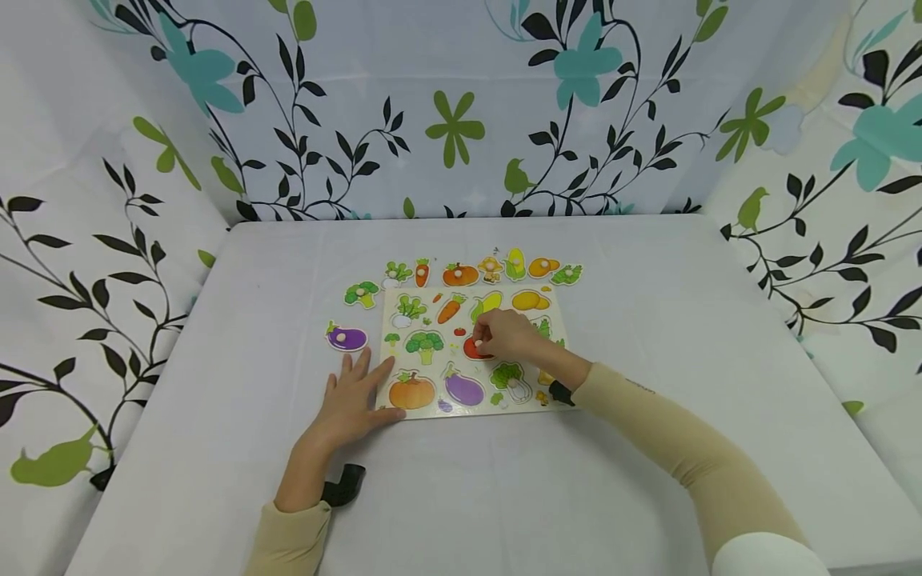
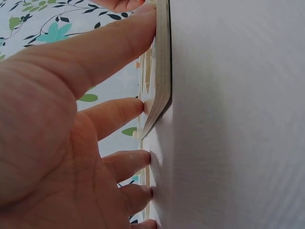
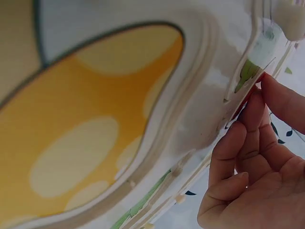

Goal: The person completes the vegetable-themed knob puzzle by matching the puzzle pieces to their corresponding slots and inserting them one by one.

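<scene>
A vegetable puzzle board (image 1: 468, 411) lies flat on the table. My right hand (image 1: 507, 334) is over its middle and pinches a red tomato piece (image 1: 472, 349) at the tomato picture. The right wrist view shows red between thumb and fingertips (image 3: 257, 95); whether the piece sits fully in its recess I cannot tell. My left hand (image 1: 350, 400), fingers spread, rests at the board's lower left corner. The left wrist view has its thumb (image 2: 138, 33) against the board edge (image 2: 163, 57). Just beyond those fingers lies a purple eggplant piece (image 1: 346, 337).
Loose knobbed pieces lie left of and behind the board: broccoli (image 1: 362, 294), a white root with leaves (image 1: 396, 274), carrot (image 1: 422, 274), pumpkin (image 1: 460, 275), mushroom (image 1: 491, 268), corn (image 1: 515, 264), a yellow-orange piece (image 1: 543, 267) and a green pod (image 1: 567, 274). Patterned cloth surrounds the white table (image 1: 504, 496).
</scene>
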A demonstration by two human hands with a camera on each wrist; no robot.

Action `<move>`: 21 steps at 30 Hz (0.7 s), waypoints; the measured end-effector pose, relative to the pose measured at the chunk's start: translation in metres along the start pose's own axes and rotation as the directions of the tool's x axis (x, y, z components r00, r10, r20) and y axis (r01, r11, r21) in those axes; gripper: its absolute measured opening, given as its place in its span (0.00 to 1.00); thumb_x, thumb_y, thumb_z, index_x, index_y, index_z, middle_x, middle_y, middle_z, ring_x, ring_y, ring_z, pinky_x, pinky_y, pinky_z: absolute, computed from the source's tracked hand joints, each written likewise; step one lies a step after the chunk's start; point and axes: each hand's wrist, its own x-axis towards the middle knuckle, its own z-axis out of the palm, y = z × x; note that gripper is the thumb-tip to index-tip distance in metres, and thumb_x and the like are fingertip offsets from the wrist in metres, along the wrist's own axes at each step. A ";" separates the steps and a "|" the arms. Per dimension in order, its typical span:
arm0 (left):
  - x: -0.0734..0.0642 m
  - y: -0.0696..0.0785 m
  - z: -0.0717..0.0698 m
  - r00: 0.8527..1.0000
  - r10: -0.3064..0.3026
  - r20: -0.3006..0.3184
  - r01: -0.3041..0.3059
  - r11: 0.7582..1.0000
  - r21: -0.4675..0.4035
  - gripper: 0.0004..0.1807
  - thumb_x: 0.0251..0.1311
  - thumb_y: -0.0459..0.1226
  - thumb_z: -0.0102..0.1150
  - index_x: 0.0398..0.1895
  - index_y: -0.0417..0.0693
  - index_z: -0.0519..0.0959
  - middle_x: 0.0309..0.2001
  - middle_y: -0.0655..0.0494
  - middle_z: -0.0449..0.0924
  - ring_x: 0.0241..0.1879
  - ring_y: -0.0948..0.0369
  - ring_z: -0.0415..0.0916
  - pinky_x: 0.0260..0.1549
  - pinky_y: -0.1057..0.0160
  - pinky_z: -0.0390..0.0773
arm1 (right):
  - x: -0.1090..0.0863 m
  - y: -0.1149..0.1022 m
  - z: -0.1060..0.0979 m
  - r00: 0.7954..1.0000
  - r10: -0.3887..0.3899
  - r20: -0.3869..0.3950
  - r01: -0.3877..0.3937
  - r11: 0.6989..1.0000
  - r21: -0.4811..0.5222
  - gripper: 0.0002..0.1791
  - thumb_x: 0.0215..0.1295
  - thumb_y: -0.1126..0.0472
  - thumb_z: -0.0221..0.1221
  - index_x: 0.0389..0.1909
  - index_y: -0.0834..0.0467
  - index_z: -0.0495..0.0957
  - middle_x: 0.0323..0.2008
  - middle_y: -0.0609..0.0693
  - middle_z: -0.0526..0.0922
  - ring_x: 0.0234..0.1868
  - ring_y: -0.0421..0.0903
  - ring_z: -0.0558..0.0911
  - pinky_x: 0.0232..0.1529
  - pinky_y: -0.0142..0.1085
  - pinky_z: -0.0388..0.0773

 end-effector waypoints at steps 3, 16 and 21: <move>0.001 0.000 0.001 1.000 -0.001 -0.003 0.001 1.000 0.001 0.48 0.52 0.47 0.70 0.75 0.47 0.59 0.77 0.35 0.39 0.75 0.35 0.26 0.69 0.31 0.31 | 0.000 0.000 0.001 1.000 -0.015 -0.007 0.015 1.000 -0.019 0.04 0.62 0.59 0.65 0.33 0.53 0.79 0.27 0.46 0.77 0.29 0.43 0.74 0.31 0.32 0.67; 0.001 -0.001 0.002 1.000 0.012 -0.015 -0.012 1.000 0.004 0.48 0.51 0.47 0.71 0.74 0.46 0.60 0.77 0.34 0.40 0.75 0.34 0.26 0.68 0.30 0.31 | 0.007 0.043 -0.046 0.985 0.057 -0.160 -0.037 0.991 0.125 0.16 0.65 0.58 0.62 0.52 0.59 0.77 0.37 0.55 0.80 0.34 0.50 0.76 0.34 0.36 0.72; 0.002 -0.002 0.002 1.000 0.002 -0.010 -0.002 1.000 -0.001 0.48 0.51 0.47 0.70 0.75 0.46 0.59 0.77 0.35 0.39 0.75 0.35 0.25 0.69 0.31 0.30 | 0.019 0.084 -0.075 0.942 0.228 -0.246 -0.214 0.973 0.081 0.23 0.66 0.56 0.60 0.61 0.57 0.72 0.49 0.60 0.79 0.49 0.57 0.73 0.51 0.49 0.70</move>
